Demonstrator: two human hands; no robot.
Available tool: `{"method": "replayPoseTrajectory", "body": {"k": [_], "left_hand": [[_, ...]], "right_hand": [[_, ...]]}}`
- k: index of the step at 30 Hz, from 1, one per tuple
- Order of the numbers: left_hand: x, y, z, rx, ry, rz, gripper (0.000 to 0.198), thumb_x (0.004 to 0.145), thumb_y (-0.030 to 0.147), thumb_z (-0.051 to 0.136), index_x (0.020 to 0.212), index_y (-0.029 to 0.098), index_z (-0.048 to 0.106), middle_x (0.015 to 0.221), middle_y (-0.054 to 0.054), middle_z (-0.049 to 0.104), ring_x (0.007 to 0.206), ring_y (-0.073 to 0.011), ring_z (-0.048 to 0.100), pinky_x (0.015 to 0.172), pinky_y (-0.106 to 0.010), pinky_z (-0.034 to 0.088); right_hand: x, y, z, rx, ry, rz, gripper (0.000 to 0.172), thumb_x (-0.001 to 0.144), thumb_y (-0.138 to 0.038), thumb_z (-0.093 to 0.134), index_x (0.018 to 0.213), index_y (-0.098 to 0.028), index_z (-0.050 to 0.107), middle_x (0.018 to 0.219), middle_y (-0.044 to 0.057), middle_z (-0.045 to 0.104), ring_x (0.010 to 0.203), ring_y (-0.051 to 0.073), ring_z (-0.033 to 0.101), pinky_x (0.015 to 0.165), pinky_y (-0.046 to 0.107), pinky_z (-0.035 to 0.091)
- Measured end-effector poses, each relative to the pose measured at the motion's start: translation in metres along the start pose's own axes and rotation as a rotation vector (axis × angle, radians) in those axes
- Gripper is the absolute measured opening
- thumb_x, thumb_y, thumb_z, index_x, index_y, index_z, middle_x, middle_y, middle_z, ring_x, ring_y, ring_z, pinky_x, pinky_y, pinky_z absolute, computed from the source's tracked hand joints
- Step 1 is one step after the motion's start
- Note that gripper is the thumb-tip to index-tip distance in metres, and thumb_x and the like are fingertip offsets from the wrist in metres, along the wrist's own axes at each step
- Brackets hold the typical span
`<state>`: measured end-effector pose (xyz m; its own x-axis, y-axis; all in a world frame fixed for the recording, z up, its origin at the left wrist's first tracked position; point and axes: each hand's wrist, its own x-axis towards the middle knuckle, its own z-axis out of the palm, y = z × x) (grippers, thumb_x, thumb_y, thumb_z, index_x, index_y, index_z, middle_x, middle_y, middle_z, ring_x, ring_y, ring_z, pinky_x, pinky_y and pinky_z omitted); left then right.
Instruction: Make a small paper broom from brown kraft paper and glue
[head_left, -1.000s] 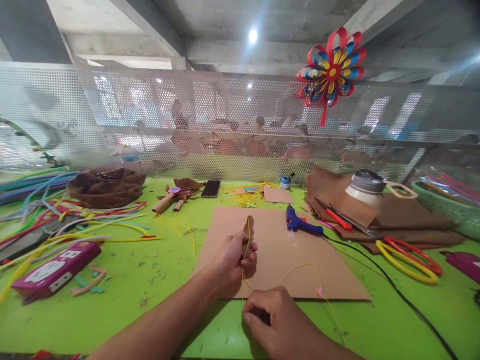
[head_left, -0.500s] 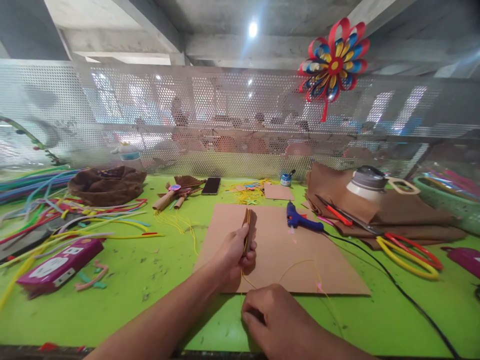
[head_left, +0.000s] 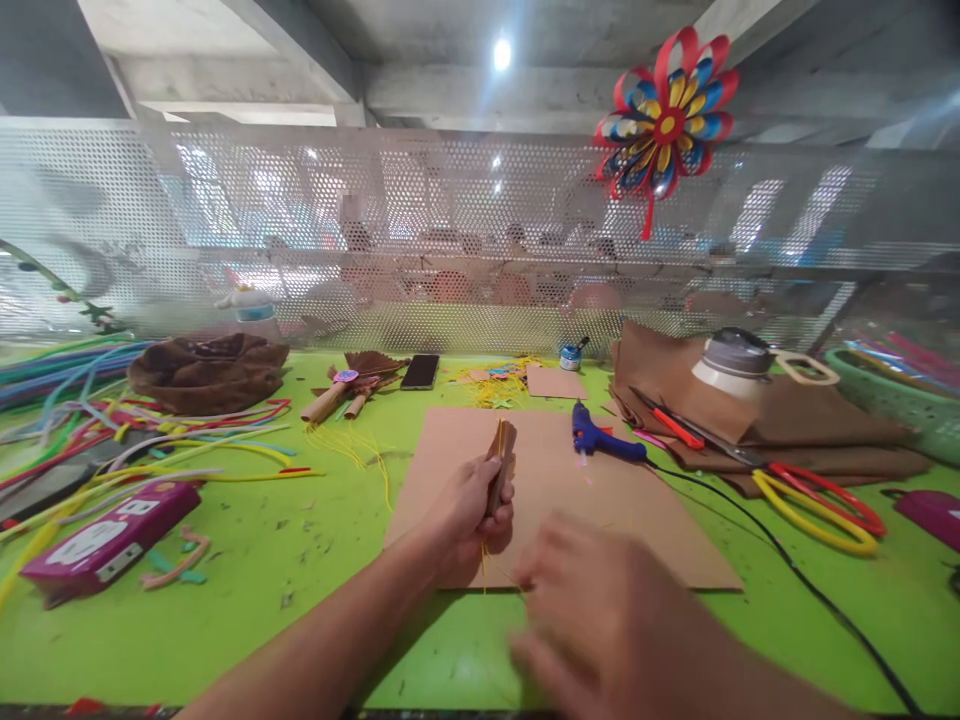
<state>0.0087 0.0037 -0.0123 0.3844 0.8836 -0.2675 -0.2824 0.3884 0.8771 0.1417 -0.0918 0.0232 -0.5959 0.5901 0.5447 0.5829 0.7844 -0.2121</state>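
My left hand (head_left: 469, 510) is closed around a narrow bundle of folded brown paper (head_left: 504, 455), held upright over a tan cardboard sheet (head_left: 660, 540). Yellow string (head_left: 484, 570) runs along the bundle and hangs out below the fist. My right hand (head_left: 592, 600) is at the sheet's front edge, smeared by motion; a thin strand leads toward it, but whether its fingers grip that strand is unclear. A blue glue gun (head_left: 600, 438) lies on the sheet's far right part.
Scissors (head_left: 814, 505) and folded brown paper (head_left: 675, 400) lie at right, with a black cord (head_left: 795, 580) running forward. Coloured strips (head_left: 187, 440) and a purple case (head_left: 112, 545) are at left. A phone (head_left: 420, 372) and small brown paper pieces (head_left: 352, 385) lie further back.
My right hand has moved up and to the right, blurring. My left hand keeps the brown paper bundle in nearly the same place, tilted slightly more to the right.
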Motion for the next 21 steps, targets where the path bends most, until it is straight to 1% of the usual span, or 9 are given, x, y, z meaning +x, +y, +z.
{"method": "replayPoseTrajectory", "body": {"k": [2, 4, 6, 8, 10, 12, 15, 19, 21], "left_hand": [[-0.003, 0.001, 0.002, 0.072, 0.019, 0.056, 0.018, 0.084, 0.032, 0.047, 0.088, 0.016, 0.051, 0.051, 0.006, 0.045, 0.032, -0.0048, 0.035, 0.032, -0.015, 0.013], [-0.009, 0.002, 0.006, 0.131, 0.001, 0.111, 0.022, 0.083, 0.036, 0.048, 0.087, 0.015, 0.053, 0.054, 0.004, 0.047, 0.035, -0.0045, 0.037, 0.033, -0.015, 0.013], [-0.015, 0.003, 0.010, 0.149, -0.020, 0.126, 0.024, 0.081, 0.037, 0.049, 0.090, 0.015, 0.055, 0.055, 0.004, 0.048, 0.036, -0.0039, 0.036, 0.033, -0.015, 0.014], [-0.019, 0.005, 0.012, 0.145, -0.029, 0.132, 0.026, 0.081, 0.034, 0.047, 0.096, 0.015, 0.055, 0.055, 0.004, 0.048, 0.036, -0.0042, 0.035, 0.033, -0.015, 0.014], [-0.021, 0.006, 0.012, 0.145, -0.038, 0.129, 0.029, 0.081, 0.032, 0.045, 0.102, 0.015, 0.054, 0.055, 0.004, 0.048, 0.036, -0.0048, 0.035, 0.033, -0.015, 0.014], [-0.022, 0.008, 0.011, 0.145, -0.048, 0.118, 0.031, 0.080, 0.031, 0.045, 0.105, 0.014, 0.054, 0.055, 0.004, 0.049, 0.036, -0.0050, 0.035, 0.032, -0.015, 0.013], [-0.024, 0.012, 0.009, 0.129, -0.085, 0.106, 0.029, 0.080, 0.031, 0.047, 0.103, 0.014, 0.054, 0.055, 0.003, 0.050, 0.035, -0.0051, 0.035, 0.032, -0.015, 0.013], [-0.031, 0.023, 0.008, 0.083, -0.131, 0.111, 0.021, 0.080, 0.028, 0.050, 0.094, 0.014, 0.054, 0.058, 0.002, 0.052, 0.035, -0.0035, 0.034, 0.033, -0.015, 0.014], [-0.033, 0.029, 0.007, 0.056, -0.131, 0.129, 0.021, 0.080, 0.026, 0.052, 0.095, 0.012, 0.055, 0.059, 0.001, 0.053, 0.035, -0.0034, 0.034, 0.033, -0.015, 0.013]], "right_hand": [[0.020, 0.033, -0.028, 0.116, 0.129, 0.238, 0.025, 0.086, -0.018, 0.046, 0.073, -0.015, 0.066, 0.071, 0.006, 0.065, 0.063, 0.015, 0.056, 0.058, 0.028, 0.045], [0.041, 0.077, -0.040, 0.269, 0.196, 0.329, 0.020, 0.081, -0.017, 0.050, 0.090, -0.016, 0.068, 0.091, 0.008, 0.067, 0.081, 0.018, 0.060, 0.066, 0.029, 0.048], [0.059, 0.121, -0.037, 0.525, 0.108, 0.316, 0.037, 0.077, -0.012, 0.047, 0.109, -0.020, 0.063, 0.116, 0.008, 0.062, 0.105, 0.019, 0.057, 0.075, 0.030, 0.050], [0.070, 0.157, -0.024, 0.677, -0.045, 0.301, 0.046, 0.072, -0.010, 0.047, 0.114, -0.023, 0.062, 0.127, 0.007, 0.056, 0.115, 0.020, 0.053, 0.080, 0.032, 0.050], [0.078, 0.180, -0.010, 0.747, -0.220, 0.281, 0.046, 0.070, -0.009, 0.047, 0.111, -0.023, 0.064, 0.128, 0.006, 0.057, 0.119, 0.020, 0.050, 0.084, 0.033, 0.047], [0.081, 0.193, -0.001, 0.735, -0.338, 0.278, 0.039, 0.068, -0.008, 0.049, 0.101, -0.021, 0.067, 0.127, 0.006, 0.058, 0.121, 0.020, 0.048, 0.090, 0.034, 0.044], [0.079, 0.197, 0.005, 0.699, -0.378, 0.305, 0.022, 0.066, -0.009, 0.056, 0.082, -0.017, 0.068, 0.125, 0.007, 0.059, 0.117, 0.021, 0.051, 0.093, 0.033, 0.040], [0.065, 0.182, 0.005, 0.734, -0.407, 0.335, 0.009, 0.066, -0.013, 0.058, 0.073, -0.014, 0.063, 0.103, 0.006, 0.068, 0.093, 0.019, 0.062, 0.081, 0.030, 0.045], [0.057, 0.169, 0.003, 0.770, -0.396, 0.339, 0.007, 0.071, -0.017, 0.056, 0.075, -0.014, 0.061, 0.094, 0.005, 0.070, 0.089, 0.018, 0.063, 0.079, 0.029, 0.045]]}}
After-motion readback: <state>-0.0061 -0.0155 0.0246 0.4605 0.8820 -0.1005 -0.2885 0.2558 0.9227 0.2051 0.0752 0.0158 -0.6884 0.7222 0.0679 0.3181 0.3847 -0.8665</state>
